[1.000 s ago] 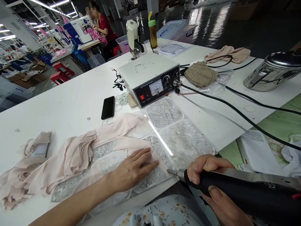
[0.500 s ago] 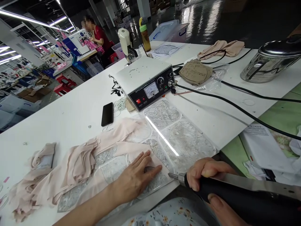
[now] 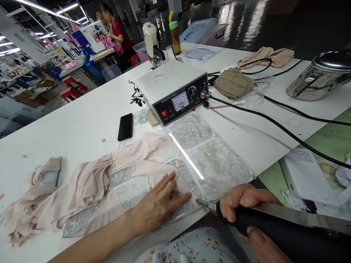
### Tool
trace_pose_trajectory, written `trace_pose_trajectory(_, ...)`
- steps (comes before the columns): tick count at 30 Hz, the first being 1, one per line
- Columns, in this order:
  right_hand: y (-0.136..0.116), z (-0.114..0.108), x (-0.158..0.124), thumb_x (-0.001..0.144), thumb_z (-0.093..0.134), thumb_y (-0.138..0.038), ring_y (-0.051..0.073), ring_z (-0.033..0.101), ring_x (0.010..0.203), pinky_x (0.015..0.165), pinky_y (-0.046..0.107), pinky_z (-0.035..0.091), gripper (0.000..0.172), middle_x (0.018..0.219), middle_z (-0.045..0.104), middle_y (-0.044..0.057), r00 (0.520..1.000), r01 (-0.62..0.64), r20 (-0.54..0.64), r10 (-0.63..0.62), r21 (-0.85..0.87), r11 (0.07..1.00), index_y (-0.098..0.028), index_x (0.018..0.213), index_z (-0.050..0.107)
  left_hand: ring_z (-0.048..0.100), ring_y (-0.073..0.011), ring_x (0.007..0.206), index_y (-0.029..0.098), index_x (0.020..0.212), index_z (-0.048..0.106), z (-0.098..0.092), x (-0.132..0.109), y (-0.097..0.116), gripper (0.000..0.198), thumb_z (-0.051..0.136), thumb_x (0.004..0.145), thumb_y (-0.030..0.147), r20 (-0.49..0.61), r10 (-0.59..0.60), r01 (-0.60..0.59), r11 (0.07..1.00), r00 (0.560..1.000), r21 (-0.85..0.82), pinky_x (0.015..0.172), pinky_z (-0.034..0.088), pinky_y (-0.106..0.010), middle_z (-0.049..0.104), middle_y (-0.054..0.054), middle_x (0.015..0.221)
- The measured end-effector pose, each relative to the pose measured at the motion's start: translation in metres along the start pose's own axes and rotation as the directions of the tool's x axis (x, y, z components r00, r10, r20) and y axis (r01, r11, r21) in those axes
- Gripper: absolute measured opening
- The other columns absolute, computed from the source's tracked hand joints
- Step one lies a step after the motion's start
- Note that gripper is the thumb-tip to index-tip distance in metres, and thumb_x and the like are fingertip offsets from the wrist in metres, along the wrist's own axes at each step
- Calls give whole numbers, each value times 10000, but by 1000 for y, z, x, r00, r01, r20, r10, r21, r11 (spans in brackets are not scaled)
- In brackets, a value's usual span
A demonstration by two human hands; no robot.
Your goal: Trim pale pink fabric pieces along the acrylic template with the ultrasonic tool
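My left hand (image 3: 159, 204) lies with its fingers spread on a strip of pale pink fabric (image 3: 156, 171), pressing it against a clear patterned plate (image 3: 219, 171). In my right hand (image 3: 246, 204) is a black-handled ultrasonic hand tool (image 3: 285, 226), its metal tip at the fabric's end near the plate's front edge. Whether the tip touches the cloth I cannot tell. Further left, more pink fabric (image 3: 93, 179) lies in loose folds, partly over the plate.
Behind the plate stands a control box (image 3: 178, 98) with a meter; a black cable (image 3: 263, 117) runs right from it. A phone (image 3: 125, 127), a metal jug (image 3: 320, 76), a stack of brown card patterns (image 3: 234, 84) and a bottle (image 3: 175, 38) stand around. A co-worker (image 3: 117, 33) sits at a sewing machine.
The view has tilted slightly, so the scene sits a little differently. My left hand stays on the fabric, and the tool's tip remains by the same end of it.
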State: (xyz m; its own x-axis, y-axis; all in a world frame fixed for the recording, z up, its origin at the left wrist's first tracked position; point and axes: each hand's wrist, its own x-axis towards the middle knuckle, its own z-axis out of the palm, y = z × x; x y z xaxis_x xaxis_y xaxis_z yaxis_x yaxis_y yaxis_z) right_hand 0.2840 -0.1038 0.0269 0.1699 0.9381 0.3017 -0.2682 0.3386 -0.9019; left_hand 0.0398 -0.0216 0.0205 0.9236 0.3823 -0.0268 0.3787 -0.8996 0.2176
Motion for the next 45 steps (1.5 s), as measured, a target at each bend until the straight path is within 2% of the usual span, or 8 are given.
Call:
trace_pose_trajectory(6, -5, 9, 7, 880, 542, -270, 175, 547, 713, 641, 349, 529, 115, 789, 526, 24, 998, -37, -52, 37, 5, 999, -298, 991, 546, 259, -393, 1403, 225, 1408, 434, -2, 0, 1, 588, 478, 862, 11, 47, 5, -4, 1000, 999, -19, 1083, 366, -590, 480, -133, 1146)
trace_pose_trajectory(12, -4, 19, 9, 882, 545, -271, 168, 534, 731, 663, 323, 512, 78, 779, 521, 13, 992, -76, -105, 72, -33, 997, -287, 956, 526, 237, -417, 1405, 246, 1394, 441, 0, 0, 3, 604, 514, 834, 30, 17, -2, 2, 1000, 1000, -13, 1072, 370, -603, 474, -127, 1165)
trace_pose_trajectory(21, -2, 15, 16, 884, 524, -219, 177, 556, 726, 657, 337, 527, 86, 778, 550, 22, 999, -42, 8, 44, -120, 992, -278, 947, 530, 269, -401, 1394, 244, 1376, 451, 2, -1, 3, 575, 513, 844, 33, -11, -6, 6, 1000, 1000, -15, 1080, 367, -591, 483, -117, 1121)
trace_pose_trajectory(25, 1, 19, 17, 886, 529, -235, 170, 545, 715, 648, 338, 515, 73, 773, 534, 17, 998, -40, -41, 36, -95, 995, -280, 944, 525, 288, -413, 1382, 239, 1380, 455, 3, -1, 3, 581, 517, 840, 35, -19, -5, 4, 1000, 1000, -26, 1065, 374, -605, 487, -123, 1116)
trace_pose_trajectory(30, 7, 18, 16, 887, 511, -203, 178, 560, 733, 638, 364, 520, 64, 797, 519, 23, 999, -23, 29, 26, -84, 996, -264, 904, 505, 285, -415, 1384, 237, 1391, 452, 2, 0, 2, 587, 527, 841, 45, -15, 1, -2, 1000, 1000, -25, 1062, 375, -608, 495, -126, 1120)
trace_pose_trajectory(36, 8, 15, 16, 877, 507, -176, 183, 569, 733, 638, 375, 512, 74, 781, 545, 29, 998, -2, 59, 10, -125, 992, -250, 886, 505, 274, -382, 1399, 250, 1362, 480, 4, -1, 2, 507, 534, 881, 96, -50, -5, 4, 1000, 999, -19, 1089, 363, -580, 508, -115, 1125)
trace_pose_trajectory(41, 10, 17, 20, 876, 517, -188, 186, 554, 769, 653, 370, 517, 57, 781, 529, 36, 999, -2, 51, 6, -83, 997, -242, 890, 522, 299, -408, 1381, 238, 1356, 488, 4, -2, 3, 534, 560, 851, 78, -58, -5, 3, 1000, 998, -24, 1070, 373, -591, 514, -125, 1115)
trace_pose_trajectory(45, 14, 19, 22, 876, 530, -193, 176, 552, 759, 668, 370, 519, 62, 806, 528, 33, 999, 9, 48, -5, -74, 997, -246, 905, 515, 328, -411, 1362, 236, 1345, 493, 5, -1, 4, 488, 526, 880, 94, -76, -5, 4, 1000, 997, -11, 1048, 397, -591, 506, -128, 1098)
